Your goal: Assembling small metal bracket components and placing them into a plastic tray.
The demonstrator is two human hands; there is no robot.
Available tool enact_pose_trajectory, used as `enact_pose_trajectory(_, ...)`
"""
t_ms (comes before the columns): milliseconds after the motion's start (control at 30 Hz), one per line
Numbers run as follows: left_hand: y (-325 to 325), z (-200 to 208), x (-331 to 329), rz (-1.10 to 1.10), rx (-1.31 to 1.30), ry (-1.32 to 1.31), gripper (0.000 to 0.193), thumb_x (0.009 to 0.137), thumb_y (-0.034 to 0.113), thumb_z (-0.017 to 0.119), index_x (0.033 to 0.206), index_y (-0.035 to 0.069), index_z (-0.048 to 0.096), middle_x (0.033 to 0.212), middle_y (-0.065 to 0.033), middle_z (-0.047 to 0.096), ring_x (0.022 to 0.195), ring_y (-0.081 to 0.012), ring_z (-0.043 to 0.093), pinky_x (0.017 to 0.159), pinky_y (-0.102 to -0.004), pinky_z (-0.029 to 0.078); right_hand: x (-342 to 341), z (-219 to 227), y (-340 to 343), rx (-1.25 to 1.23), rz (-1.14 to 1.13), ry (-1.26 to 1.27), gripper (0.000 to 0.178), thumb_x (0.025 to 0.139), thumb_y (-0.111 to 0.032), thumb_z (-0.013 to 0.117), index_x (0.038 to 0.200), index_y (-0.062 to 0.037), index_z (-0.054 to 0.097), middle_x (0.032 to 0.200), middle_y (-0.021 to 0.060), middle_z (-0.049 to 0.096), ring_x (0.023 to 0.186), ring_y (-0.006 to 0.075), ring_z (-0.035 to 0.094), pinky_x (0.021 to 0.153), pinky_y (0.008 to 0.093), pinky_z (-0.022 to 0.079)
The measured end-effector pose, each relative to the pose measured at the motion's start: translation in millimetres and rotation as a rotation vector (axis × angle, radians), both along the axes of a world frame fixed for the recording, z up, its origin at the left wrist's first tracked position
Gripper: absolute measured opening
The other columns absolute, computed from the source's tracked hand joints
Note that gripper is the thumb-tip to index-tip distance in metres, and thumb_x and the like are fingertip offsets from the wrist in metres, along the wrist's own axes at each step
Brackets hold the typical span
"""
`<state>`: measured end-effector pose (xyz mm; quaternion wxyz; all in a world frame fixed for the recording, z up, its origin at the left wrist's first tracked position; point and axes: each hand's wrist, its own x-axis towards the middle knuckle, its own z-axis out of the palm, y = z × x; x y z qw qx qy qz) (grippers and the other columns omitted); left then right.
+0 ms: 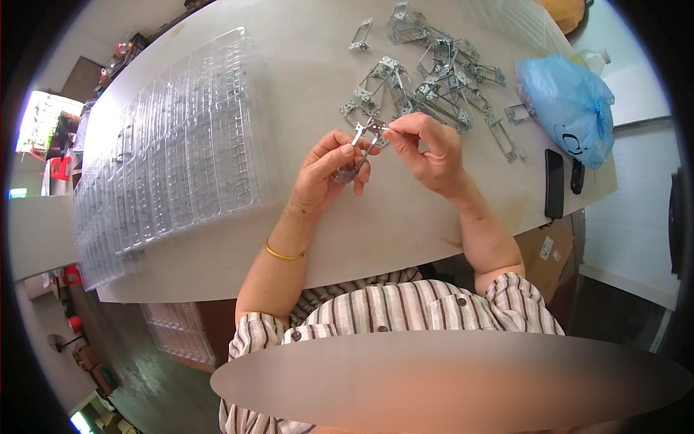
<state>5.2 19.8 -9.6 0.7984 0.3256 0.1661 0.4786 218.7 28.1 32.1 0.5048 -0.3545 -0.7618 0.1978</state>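
Above the table, my left hand (327, 168) grips a small metal bracket frame (367, 148), its fingers wrapped round the lower part. My right hand (428, 152) is closed in a pinch at the upper right end of that frame, thumb against forefinger. Whether a separate small part sits in the pinch is too small to tell. Just beyond my hands lies a loose heap of similar metal bracket frames (434, 90), tangled together. One single bracket frame (361, 34) lies apart at the heap's far left.
A stack of clear plastic trays (195, 137) covers the table's left side. A tied blue plastic bag (567, 108) stands at the right, with a black phone (554, 184) and a small black object (577, 176) nearer me. A cardboard box (546, 253) is below the table's right edge.
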Motion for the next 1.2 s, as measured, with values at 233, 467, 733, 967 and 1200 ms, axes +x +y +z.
enact_pose_trajectory(233,-2.4,0.7,0.4,-0.066,0.022,0.037,0.013,0.101,0.017,0.056,0.099,0.003,0.057,0.112,-0.0224,0.065,0.074,-0.0223,0.067,0.059,-0.0321,0.054,-10.0,-4.0,-2.3,0.036,-0.007,-0.041,0.014,0.088,0.002,0.072,0.095,-0.0048,0.062,0.080,0.0048,0.067,0.061,0.0124,0.067,0.049,0.0249,0.049)
enact_pose_trajectory(467,0.7,6.0,-2.3,-0.097,0.050,0.056,0.013,0.101,0.018,0.057,0.100,0.005,0.058,0.110,-0.0192,0.066,0.083,-0.0243,0.072,0.069,-0.0353,0.058,-9.7,-2.0,-0.9,0.055,-0.044,-0.067,0.014,0.089,0.001,0.071,0.096,-0.0038,0.061,0.082,0.0055,0.068,0.062,0.0135,0.068,0.051,0.0258,0.051)
enact_pose_trajectory(733,0.3,-2.6,-2.0,-0.110,0.030,0.029,0.011,0.102,0.016,0.054,0.103,0.005,0.056,0.118,-0.0240,0.063,0.086,-0.0297,0.072,0.070,-0.0400,0.059,-7.2,-4.0,-1.1,0.095,-0.042,-0.032,0.014,0.089,0.000,0.072,0.096,-0.0040,0.061,0.081,0.0055,0.068,0.060,0.0133,0.067,0.051,0.0253,0.051)
enact_pose_trajectory(967,2.1,-5.0,-3.4,-0.136,0.060,0.002,0.010,0.102,0.016,0.053,0.103,0.006,0.055,0.120,-0.0248,0.062,0.090,-0.0319,0.072,0.073,-0.0412,0.059,-8.4,-5.6,-1.4,0.097,-0.027,0.002,0.012,0.089,0.000,0.072,0.094,-0.0033,0.062,0.081,0.0052,0.067,0.058,0.0118,0.063,0.050,0.0244,0.050)
enact_pose_trajectory(1200,6.1,-2.6,-4.6,-0.024,-0.022,-0.061,0.014,0.103,0.017,0.054,0.102,0.004,0.056,0.117,-0.0234,0.063,0.094,-0.0324,0.072,0.081,-0.0404,0.061,-6.8,-0.9,-2.4,0.129,-0.021,0.061,0.013,0.089,-0.001,0.073,0.094,-0.0028,0.061,0.079,0.0041,0.067,0.059,0.0106,0.063,0.051,0.0240,0.051)
